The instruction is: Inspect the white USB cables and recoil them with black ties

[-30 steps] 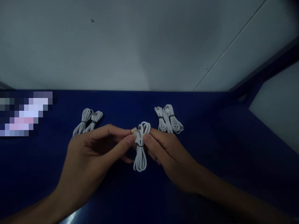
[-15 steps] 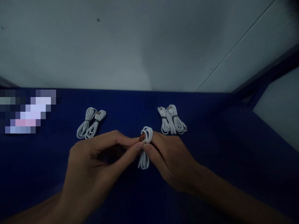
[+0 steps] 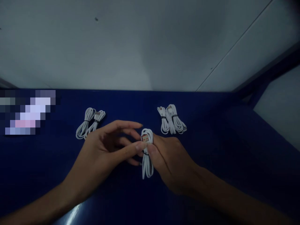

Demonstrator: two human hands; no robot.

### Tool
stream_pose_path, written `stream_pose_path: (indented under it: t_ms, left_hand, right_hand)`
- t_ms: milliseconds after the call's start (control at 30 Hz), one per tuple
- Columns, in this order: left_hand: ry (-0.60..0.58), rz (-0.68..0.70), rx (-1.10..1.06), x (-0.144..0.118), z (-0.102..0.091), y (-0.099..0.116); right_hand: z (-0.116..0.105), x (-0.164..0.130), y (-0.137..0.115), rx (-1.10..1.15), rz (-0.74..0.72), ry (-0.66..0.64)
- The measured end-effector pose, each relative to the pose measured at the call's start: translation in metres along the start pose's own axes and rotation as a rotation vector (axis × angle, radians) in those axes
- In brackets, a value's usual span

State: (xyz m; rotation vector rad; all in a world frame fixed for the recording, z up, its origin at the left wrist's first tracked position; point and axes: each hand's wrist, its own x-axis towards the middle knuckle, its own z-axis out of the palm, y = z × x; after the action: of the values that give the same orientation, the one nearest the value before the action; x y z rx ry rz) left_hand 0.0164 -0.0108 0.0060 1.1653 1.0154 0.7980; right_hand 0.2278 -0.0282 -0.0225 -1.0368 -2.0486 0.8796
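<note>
A bundled white USB cable (image 3: pixel 147 165), folded into loops with a dark tie around its middle, is upright between my hands. Its USB plug (image 3: pixel 145 138) faces me inside the upper loops. My right hand (image 3: pixel 170 159) is closed on the bundle from the right, thumb in front; its other fingers are mostly hidden. My left hand (image 3: pixel 100 153) presses its thumb on the cable just below the plug. Its index finger is stretched out above, and its other fingers are loosely curled at the left side and behind the bundle.
Two tied white cables (image 3: pixel 86 125) lie at the left on the blue table (image 3: pixel 126 106), partly behind my left hand. Several more tied cables (image 3: pixel 172 120) lie at the right. A pixelated patch (image 3: pixel 35 112) covers the far left. A pale wall (image 3: pixel 117 47) stands behind.
The plug has turned to show its flat face, and the bundle sits slightly lower. My left fingers have loosened from their pinch and spread, with the thumb still on the cable.
</note>
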Motion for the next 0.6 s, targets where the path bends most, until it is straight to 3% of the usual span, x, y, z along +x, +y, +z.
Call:
stream_pose_path:
  t_ms: [167,367,600]
  left_hand:
    - [-0.158,0.011,0.01,0.004,-0.001,0.001]
    - [-0.064,0.096,0.113,0.003,0.0,0.004]
    - [-0.054,0.004,0.018,0.004,-0.006,-0.009]
  right_hand:
    - [-0.005,0.001,-0.004,0.113,0.033,-0.037]
    - [-0.007,0.003,-0.004,0.089,0.074,-0.068]
    - [-0.009,0.003,-0.011,0.275,0.262,-0.064]
